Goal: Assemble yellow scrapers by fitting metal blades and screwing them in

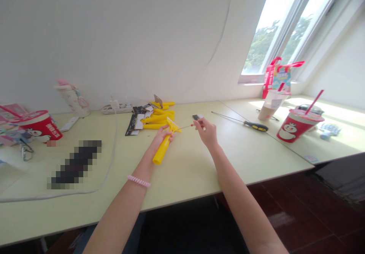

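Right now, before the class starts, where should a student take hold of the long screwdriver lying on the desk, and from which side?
Probably by the black-and-yellow handle, coming from above on the near side. It is the thickest part and gives the fullest grip, and it lies flat on the pale yellow-green desk, with room around it. The long thin metal shaft points away left, so it is better left free.
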`<state>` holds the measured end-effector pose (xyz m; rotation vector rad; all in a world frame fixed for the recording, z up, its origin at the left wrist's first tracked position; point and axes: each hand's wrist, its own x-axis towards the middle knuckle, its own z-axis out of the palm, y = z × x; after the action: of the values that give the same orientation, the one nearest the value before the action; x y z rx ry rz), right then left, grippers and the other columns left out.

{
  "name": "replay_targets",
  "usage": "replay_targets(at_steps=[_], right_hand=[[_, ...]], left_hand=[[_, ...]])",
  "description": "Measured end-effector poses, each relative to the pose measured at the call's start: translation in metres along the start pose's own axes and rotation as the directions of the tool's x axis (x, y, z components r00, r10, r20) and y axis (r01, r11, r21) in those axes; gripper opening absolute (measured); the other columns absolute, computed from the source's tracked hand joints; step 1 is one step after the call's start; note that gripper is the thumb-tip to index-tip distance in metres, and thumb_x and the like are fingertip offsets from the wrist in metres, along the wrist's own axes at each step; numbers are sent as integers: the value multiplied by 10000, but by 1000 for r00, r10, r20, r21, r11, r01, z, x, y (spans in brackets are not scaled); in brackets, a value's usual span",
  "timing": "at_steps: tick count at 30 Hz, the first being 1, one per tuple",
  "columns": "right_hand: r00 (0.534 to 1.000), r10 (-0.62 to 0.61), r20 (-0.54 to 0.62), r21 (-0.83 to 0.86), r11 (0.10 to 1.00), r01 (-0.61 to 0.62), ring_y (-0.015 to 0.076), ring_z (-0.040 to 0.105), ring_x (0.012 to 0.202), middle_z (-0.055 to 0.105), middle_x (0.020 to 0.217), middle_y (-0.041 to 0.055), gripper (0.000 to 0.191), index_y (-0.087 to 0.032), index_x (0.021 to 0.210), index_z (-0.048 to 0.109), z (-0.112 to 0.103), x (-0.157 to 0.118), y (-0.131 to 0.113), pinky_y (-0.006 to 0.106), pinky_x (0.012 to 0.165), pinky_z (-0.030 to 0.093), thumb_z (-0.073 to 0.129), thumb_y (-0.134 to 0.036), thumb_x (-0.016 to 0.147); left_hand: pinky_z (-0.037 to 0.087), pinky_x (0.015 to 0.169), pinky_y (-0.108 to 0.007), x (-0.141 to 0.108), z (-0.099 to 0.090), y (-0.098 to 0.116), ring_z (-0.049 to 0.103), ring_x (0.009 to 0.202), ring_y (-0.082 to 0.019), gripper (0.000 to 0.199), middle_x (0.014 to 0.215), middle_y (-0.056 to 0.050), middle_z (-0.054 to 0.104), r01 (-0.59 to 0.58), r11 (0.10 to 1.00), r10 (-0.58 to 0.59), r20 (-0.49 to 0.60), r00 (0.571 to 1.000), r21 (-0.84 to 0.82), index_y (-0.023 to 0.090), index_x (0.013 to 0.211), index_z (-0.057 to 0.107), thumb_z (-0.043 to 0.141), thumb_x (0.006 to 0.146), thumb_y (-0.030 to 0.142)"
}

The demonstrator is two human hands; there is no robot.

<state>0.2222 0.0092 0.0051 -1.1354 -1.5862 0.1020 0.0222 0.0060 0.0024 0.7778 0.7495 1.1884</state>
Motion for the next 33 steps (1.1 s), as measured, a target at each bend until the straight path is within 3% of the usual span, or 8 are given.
replay_targets(at_steps=[5, 8, 12, 15, 19, 22, 27, 33], right_hand=[[989, 135, -55, -225, 964, -144, 128, 416, 429, 439, 428, -3, 500, -217, 487, 440, -1, -2, -1, 268, 490, 303, 379, -543, 861], [983, 183, 30, -229, 958, -172, 166, 501, 537, 538, 549, 26, 493, -223, 596, 532, -2, 0, 1, 279, 529, 328, 239, -455, 916], [994, 24, 105, -39, 999, -20, 191, 568, 835, 642, 869, 55, 336, -215, 847, 595, 0, 2, 3, 288, 677, 403, 293, -352, 901], [997, 29, 66, 37, 999, -32, 163, 549, 686, 629, 766, 39, 277, -206, 869, 582, 1, 1, 1, 266, 614, 399, 366, -378, 879], [983, 176, 47, -100, 980, -171, 136, 397, 451, 465, 483, -37, 261, -227, 786, 519, -2, 0, -1, 257, 510, 306, 370, -422, 874], [975, 188, 118, -141, 975, -171, 155, 440, 519, 523, 579, -12, 258, -234, 759, 465, -4, 0, 1, 260, 525, 297, 315, -401, 885], [982, 52, 182, -21, 999, -49, 157, 499, 633, 565, 737, 13, 114, -223, 795, 428, -2, 1, 3, 256, 578, 355, 387, -321, 837], [971, 150, 183, -37, 989, -146, 157, 518, 514, 480, 498, -34, 224, -232, 747, 452, -3, -1, 4, 249, 519, 321, 385, -415, 858]], left_hand=[[382, 449, -151, 0, -1, -1, 491, 485, -54, 578, 714, -3, 538, 10, 999, -12, 42, 999, 48, 181, 1200, 354, 552, 680, 27], [371, 438, -152, 1, -2, -1, 490, 478, -56, 574, 705, 0, 537, 20, 998, -22, 24, 999, 65, 179, 1203, 352, 551, 683, 35], [373, 437, -152, 2, -4, -1, 490, 469, -56, 559, 695, 6, 534, 20, 995, -18, -22, 1000, 93, 175, 1199, 354, 537, 690, 35], [377, 442, -152, 2, -4, -2, 490, 468, -59, 561, 684, 4, 536, 8, 994, -8, 6, 1000, 108, 174, 1208, 347, 540, 698, 47], [369, 438, -153, 1, -4, -2, 488, 466, -61, 581, 680, 4, 536, 23, 994, -28, 45, 999, 104, 179, 1220, 337, 546, 694, 50], [376, 447, -153, 1, -4, -2, 486, 464, -58, 585, 682, 6, 535, 38, 995, -42, 43, 998, 93, 181, 1217, 342, 548, 687, 45], [367, 434, -153, 1, -4, -3, 486, 466, -59, 562, 686, 9, 532, 39, 995, -40, 6, 999, 88, 181, 1193, 378, 555, 677, 46], [384, 457, -163, 0, -4, -1, 483, 468, -64, 578, 657, 13, 525, 46, 994, -51, 52, 997, 99, 177, 1207, 361, 569, 682, 52]])
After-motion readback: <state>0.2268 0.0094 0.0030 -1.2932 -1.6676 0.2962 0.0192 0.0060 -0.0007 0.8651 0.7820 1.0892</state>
